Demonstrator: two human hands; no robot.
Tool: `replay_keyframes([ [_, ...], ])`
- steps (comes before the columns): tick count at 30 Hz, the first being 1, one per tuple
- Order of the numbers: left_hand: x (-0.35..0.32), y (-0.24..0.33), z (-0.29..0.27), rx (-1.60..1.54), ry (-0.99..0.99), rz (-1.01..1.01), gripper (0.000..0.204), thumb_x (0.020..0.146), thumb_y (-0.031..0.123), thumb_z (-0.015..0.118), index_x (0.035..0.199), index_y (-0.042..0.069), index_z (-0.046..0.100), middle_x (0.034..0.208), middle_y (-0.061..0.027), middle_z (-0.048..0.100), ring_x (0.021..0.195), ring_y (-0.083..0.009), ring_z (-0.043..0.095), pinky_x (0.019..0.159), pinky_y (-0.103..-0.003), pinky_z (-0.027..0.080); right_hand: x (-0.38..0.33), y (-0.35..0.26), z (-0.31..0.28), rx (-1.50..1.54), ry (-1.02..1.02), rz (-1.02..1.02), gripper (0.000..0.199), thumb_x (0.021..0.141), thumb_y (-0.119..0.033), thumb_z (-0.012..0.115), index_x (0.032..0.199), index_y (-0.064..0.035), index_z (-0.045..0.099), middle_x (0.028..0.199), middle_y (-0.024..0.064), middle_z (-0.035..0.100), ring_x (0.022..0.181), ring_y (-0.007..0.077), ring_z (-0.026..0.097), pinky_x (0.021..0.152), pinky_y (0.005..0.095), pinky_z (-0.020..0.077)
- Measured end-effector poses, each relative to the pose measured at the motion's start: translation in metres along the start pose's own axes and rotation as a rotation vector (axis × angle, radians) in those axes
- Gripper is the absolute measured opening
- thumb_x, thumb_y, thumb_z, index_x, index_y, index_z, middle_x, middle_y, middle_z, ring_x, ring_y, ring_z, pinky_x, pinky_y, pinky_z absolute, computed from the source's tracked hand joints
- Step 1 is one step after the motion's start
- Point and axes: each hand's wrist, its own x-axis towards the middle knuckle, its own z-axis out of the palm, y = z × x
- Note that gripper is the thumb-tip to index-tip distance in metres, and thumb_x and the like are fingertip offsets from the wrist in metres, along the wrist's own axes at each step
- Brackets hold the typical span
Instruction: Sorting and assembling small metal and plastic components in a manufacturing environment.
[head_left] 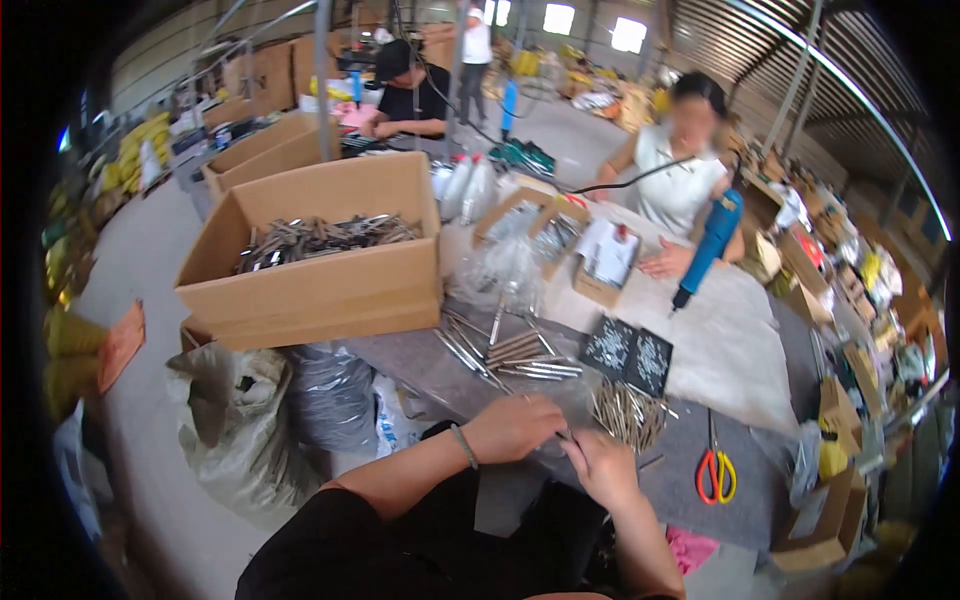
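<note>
Head view: left hand (512, 428) and right hand (603, 466) meet at the near edge of the grey table (430, 365), fingers closed together on a thin metal rod (566, 436); the grip itself is too small to confirm. A pile of metal pins (628, 412) lies just right of the hands. Judged light, stiff, smooth and likely slippery; best pinched mid-length. Orange-handled scissors (716, 473) lie further right, a cardboard box (315, 255) far left.

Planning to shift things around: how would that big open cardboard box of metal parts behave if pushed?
The cardboard box looks well filled with metal parts, so probably heavy. It seems to overhang the table edge, so it might tip. Open flaps would likely flex.
</note>
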Motion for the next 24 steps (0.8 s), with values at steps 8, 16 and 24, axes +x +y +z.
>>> replay_keyframes([
  [8,-0.027,0.006,-0.003,-0.033,-0.199,0.200,0.023,0.072,0.012,0.053,0.094,0.006,0.056,0.093,-0.0067,0.056,0.091,-0.0230,0.054,0.076,-0.035,0.044,-0.047,0.005,0.035,0.636,-0.194,0.244,0.011,0.084,-0.010,0.053,0.078,-0.0017,0.057,0.067,0.0081,0.058,0.059,0.0193,0.057,0.055,0.0282,0.0450],
  [16,-0.029,0.002,0.005,-0.144,0.551,-0.411,0.026,0.082,0.012,0.058,0.106,0.003,0.052,0.101,-0.0135,0.058,0.089,-0.0258,0.056,0.077,-0.035,0.046,-0.036,-0.007,0.054,0.834,0.159,0.538,0.017,0.089,-0.010,0.049,0.084,0.0035,0.058,0.067,0.0050,0.057,0.060,0.0100,0.054,0.054,0.0239,0.0439],
  [24,-0.036,0.008,0.033,-1.324,0.448,-1.048,0.027,0.091,0.018,0.047,0.111,0.000,0.052,0.097,-0.0138,0.062,0.083,-0.0209,0.062,0.073,-0.031,0.050,-0.050,-0.018,0.069,0.960,-0.010,0.461,0.022,0.086,-0.011,0.055,0.104,0.0006,0.051,0.070,0.0020,0.056,0.062,0.0083,0.053,0.056,0.0241,0.0424],
])
